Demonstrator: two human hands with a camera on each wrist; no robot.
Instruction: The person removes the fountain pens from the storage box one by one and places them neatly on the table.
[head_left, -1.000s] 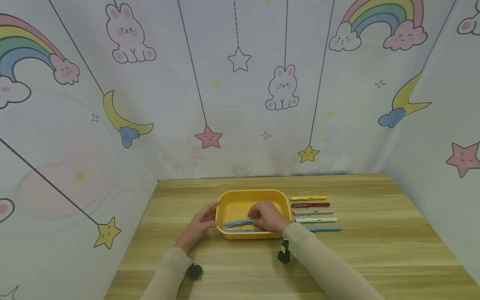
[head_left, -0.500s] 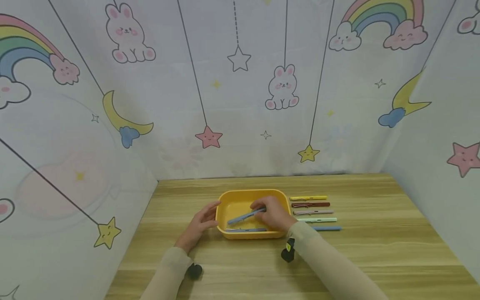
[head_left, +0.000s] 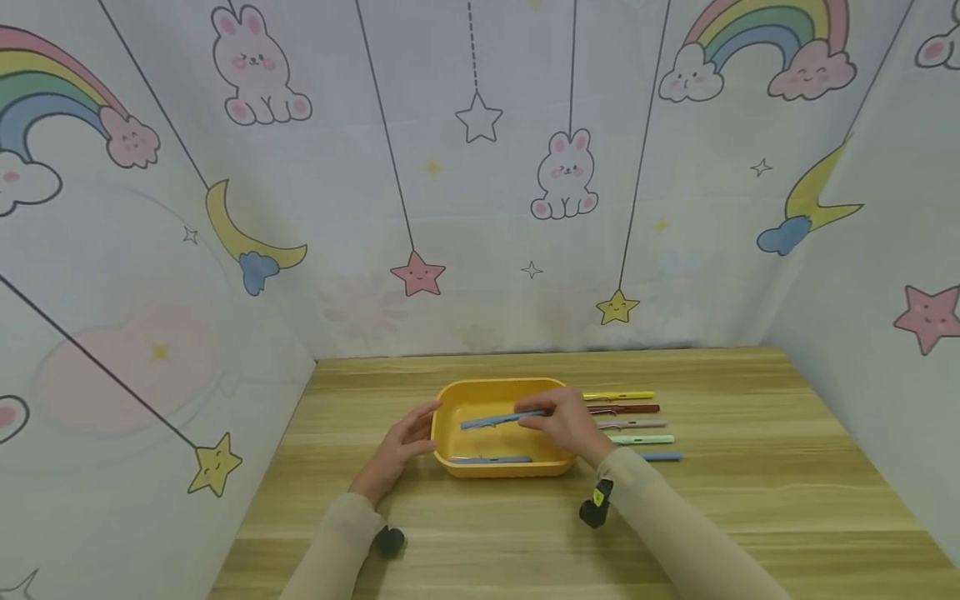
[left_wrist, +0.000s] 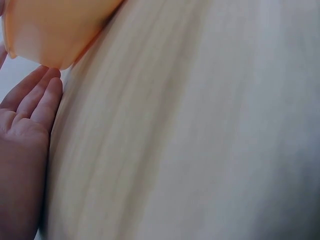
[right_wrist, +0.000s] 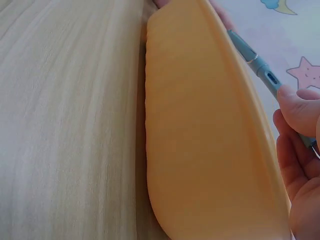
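Note:
A blue-grey pen (head_left: 491,421) is pinched by my right hand (head_left: 568,423) over the yellow plastic basket (head_left: 510,472). In the right wrist view, thumb and fingers grip the pen (right_wrist: 260,67) near its clip end, above the basket's rim. Another blue-grey pen (head_left: 495,460) lies inside the basket along its front wall. My left hand (head_left: 393,454) is at the basket's left end, fingers extended. In the left wrist view, the fingertips of that hand (left_wrist: 32,115) meet the orange-looking basket wall (left_wrist: 55,30).
Right of the basket lies a column of pens: yellow (head_left: 618,396), dark red (head_left: 633,409), pink (head_left: 647,424), mint (head_left: 652,439) and blue (head_left: 663,457). My right hand and wrist partly cover their left ends. A printed curtain (head_left: 480,317) stands behind the wooden table (head_left: 480,550).
My right hand has lifted the pen from the basket's floor and moved right and toward the back, bringing the pen closer to level. The left hand and the basket have stayed still.

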